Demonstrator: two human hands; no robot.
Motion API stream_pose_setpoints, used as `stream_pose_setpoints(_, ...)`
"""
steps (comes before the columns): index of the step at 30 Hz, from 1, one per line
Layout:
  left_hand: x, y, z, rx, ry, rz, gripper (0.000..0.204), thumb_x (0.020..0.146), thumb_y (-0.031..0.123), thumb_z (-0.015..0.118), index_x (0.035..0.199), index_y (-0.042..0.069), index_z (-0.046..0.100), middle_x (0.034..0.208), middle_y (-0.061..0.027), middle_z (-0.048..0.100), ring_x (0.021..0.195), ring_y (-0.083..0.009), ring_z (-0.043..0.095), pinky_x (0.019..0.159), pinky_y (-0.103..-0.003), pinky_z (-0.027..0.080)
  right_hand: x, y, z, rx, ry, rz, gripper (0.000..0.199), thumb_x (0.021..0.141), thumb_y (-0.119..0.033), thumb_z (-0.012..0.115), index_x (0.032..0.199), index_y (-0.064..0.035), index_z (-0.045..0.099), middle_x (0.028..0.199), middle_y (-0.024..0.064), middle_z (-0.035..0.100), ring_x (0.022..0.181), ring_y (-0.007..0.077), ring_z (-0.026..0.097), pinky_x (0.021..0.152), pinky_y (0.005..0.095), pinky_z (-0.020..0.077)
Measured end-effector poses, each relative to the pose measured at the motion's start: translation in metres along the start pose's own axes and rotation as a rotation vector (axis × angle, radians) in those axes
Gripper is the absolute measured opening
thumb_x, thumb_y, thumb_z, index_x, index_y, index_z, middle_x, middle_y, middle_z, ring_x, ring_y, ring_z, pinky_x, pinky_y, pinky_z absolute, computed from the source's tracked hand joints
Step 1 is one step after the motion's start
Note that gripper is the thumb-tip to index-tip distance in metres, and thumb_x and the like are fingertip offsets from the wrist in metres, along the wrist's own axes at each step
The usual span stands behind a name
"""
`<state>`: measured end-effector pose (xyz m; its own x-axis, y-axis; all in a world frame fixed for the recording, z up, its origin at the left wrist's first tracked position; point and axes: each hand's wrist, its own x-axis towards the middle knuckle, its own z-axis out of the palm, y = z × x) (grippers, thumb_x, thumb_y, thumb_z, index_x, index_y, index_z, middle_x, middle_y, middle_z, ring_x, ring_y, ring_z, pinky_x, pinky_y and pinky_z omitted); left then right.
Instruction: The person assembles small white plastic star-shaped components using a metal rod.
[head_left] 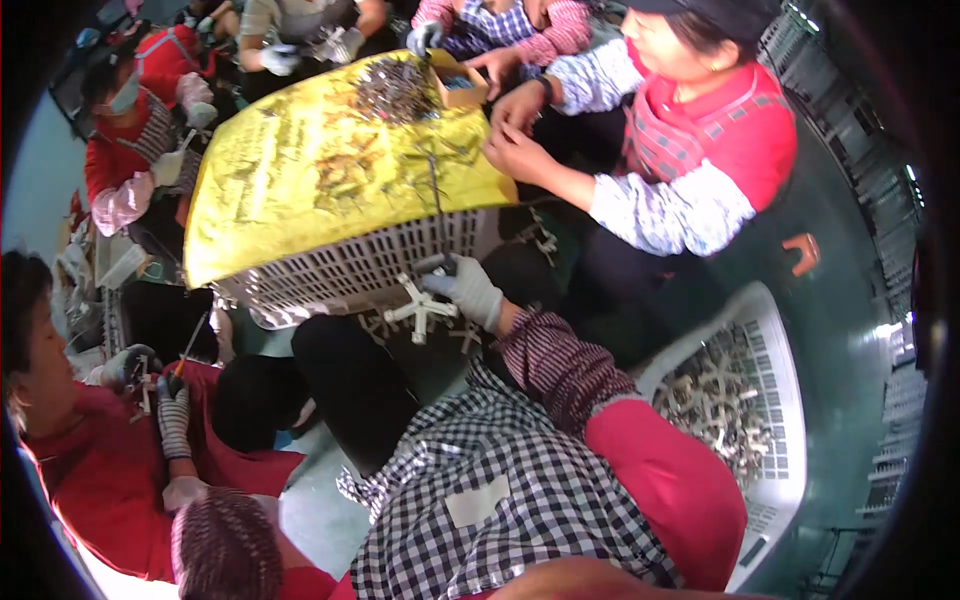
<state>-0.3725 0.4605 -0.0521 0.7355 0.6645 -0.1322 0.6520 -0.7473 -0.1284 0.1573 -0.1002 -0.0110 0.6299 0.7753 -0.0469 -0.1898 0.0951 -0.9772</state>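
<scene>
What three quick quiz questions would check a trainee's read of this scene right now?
1. True or false: the gloved right hand holds a white cross-shaped piece beside the white crate.
2. What covers the crate's top? A) a yellow sheet B) a blue towel C) a wooden lid
3. Fill in: at the person's right, the heap of small parts lies in a white ____.

Key: 1 true; 2 A; 3 basket.
</scene>
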Motion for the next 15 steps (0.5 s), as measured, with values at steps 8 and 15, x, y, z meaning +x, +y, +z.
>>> stream_pose_setpoints(8,0.034,0.051,-0.001,1.245,-0.044,0.283,0.039,0.093,0.009,0.029,0.129,0.009,0.043,0.129,-0.0030,0.046,0.125,-0.0158,0.035,0.110,-0.046,0.019,-0.005,0.007,-0.018,0.026,0.120,0.024,0.020,0.077,-0.008,0.067,0.095,-0.0010,0.066,0.084,0.0046,0.066,0.074,0.0114,0.060,0.070,0.0256,0.0484)
stream_pose_setpoints(15,-0.004,0.020,-0.017,2.074,0.293,0.683,0.049,0.089,0.012,0.043,0.137,0.005,0.031,0.097,-0.0034,0.059,0.090,-0.0092,0.056,0.091,-0.025,0.041,0.004,0.010,-0.013,0.005,0.015,0.030,0.021,0.079,-0.006,0.064,0.099,0.0008,0.064,0.084,0.0039,0.064,0.071,0.0086,0.058,0.068,0.0227,0.0480)
